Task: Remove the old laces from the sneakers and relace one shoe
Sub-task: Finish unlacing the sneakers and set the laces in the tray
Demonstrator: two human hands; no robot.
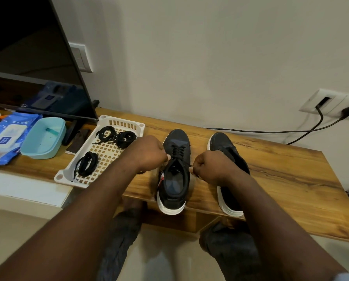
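Note:
Two black sneakers with white soles stand side by side on a wooden table (291,179), toes pointing away from me. The left sneaker (176,171) carries a black lace (178,152) threaded through its eyelets. My left hand (149,154) pinches one end of that lace at the shoe's left side. My right hand (209,166) pinches the other end at the shoe's right side. Both ends run taut from the upper eyelets. The right sneaker (225,151) is partly hidden behind my right hand and forearm, and I see no lace on it.
A white plastic basket (100,157) to the left holds three coiled black laces (87,164). Further left are a light blue tub (43,138), a blue wipes pack (5,138) and a TV screen (31,63). Black cables (271,131) run along the wall to a socket.

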